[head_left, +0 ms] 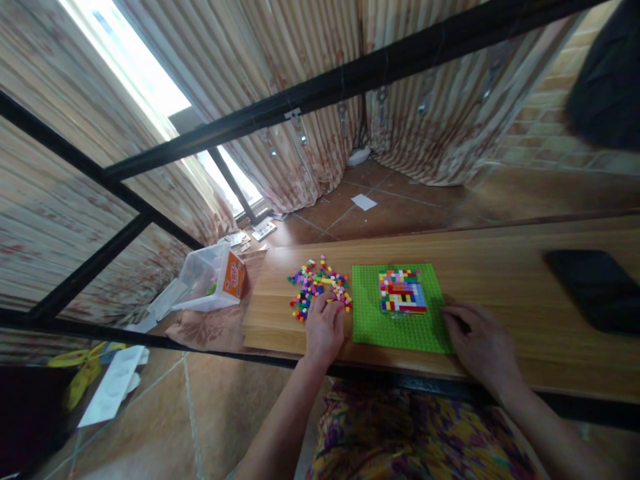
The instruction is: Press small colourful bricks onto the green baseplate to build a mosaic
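My left hand (325,330) reaches into the near right side of a pile of small coloured building bricks (310,287). Its fingers are bent down and drawn together; whatever lies under the fingertips is too small to make out. To the right of the pile lies a green studded baseplate (367,327). A tight block of multicoloured bricks (403,291), with a light blue patch at its right, sits on the plate's upper middle. My right hand (483,343) rests at the plate's right edge, fingers curled and fingertips against that edge.
All this lies on a long wooden bench top (520,273). A black phone-like slab (597,290) is at the right. Beyond the left end stands a clear plastic tub (205,273) with an orange label. A black metal bar (325,83) crosses before the curtains.
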`<move>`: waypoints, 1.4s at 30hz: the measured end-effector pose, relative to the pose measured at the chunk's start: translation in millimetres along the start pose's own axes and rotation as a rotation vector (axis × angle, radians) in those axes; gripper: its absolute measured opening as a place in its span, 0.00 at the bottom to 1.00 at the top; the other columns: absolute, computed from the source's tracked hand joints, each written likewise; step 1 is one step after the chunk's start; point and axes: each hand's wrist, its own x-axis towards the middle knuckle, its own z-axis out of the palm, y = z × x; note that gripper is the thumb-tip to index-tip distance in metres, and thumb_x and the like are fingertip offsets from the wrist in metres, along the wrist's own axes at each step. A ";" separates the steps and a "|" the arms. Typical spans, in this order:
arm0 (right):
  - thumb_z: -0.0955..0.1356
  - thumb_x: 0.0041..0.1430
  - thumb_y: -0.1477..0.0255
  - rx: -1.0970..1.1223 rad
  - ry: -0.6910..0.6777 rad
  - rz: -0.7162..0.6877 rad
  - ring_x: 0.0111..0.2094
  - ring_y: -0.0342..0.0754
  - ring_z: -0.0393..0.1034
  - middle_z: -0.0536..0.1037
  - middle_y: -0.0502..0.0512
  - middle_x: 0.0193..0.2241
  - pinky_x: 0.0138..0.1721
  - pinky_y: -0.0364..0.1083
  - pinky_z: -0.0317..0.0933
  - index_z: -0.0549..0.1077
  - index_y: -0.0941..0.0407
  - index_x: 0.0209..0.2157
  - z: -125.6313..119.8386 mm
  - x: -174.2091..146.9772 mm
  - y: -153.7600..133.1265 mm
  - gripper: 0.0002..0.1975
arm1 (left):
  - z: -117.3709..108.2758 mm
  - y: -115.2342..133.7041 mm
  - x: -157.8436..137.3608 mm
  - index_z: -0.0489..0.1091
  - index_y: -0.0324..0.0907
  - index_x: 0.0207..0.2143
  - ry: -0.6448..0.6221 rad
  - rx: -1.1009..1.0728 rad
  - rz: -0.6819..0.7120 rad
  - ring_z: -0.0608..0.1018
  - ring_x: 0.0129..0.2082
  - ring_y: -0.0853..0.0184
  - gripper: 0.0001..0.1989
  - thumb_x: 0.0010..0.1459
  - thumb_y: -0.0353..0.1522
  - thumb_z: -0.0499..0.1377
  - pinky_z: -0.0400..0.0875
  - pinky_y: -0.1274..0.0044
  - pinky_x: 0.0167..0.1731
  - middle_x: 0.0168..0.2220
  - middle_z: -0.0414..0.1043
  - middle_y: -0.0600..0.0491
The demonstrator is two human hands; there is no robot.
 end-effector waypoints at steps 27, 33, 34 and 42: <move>0.66 0.65 0.72 0.573 -0.306 0.109 0.36 0.45 0.77 0.81 0.51 0.34 0.37 0.42 0.71 0.78 0.51 0.38 -33.5 -3.4 -100.7 0.07 | 9.4 94.0 8.0 0.73 0.38 0.26 -0.460 -0.996 -0.691 0.73 0.25 0.73 0.03 0.48 0.27 0.65 0.68 0.81 0.31 0.23 0.73 0.56; 0.67 0.65 0.72 0.503 -0.217 0.034 0.38 0.46 0.75 0.80 0.52 0.36 0.39 0.44 0.70 0.77 0.51 0.37 -31.0 6.2 -95.7 0.06 | 14.0 94.5 10.5 0.74 0.39 0.29 -0.433 -0.996 -0.645 0.75 0.28 0.71 0.02 0.51 0.29 0.64 0.70 0.79 0.34 0.26 0.74 0.54; 0.67 0.65 0.71 0.472 -0.171 0.008 0.40 0.47 0.75 0.80 0.53 0.37 0.41 0.45 0.70 0.77 0.51 0.37 -28.6 9.8 -93.6 0.06 | 14.9 92.8 10.5 0.75 0.39 0.30 -0.418 -0.983 -0.631 0.75 0.29 0.70 0.03 0.53 0.29 0.64 0.71 0.78 0.35 0.28 0.75 0.54; 0.67 0.64 0.69 0.231 0.027 -0.061 0.48 0.54 0.70 0.75 0.58 0.47 0.49 0.57 0.66 0.80 0.51 0.35 2.8 54.1 -73.9 0.08 | 28.6 63.1 -0.8 0.74 0.40 0.38 -0.105 -0.582 -0.370 0.77 0.33 0.68 0.05 0.60 0.29 0.58 0.72 0.77 0.36 0.35 0.76 0.50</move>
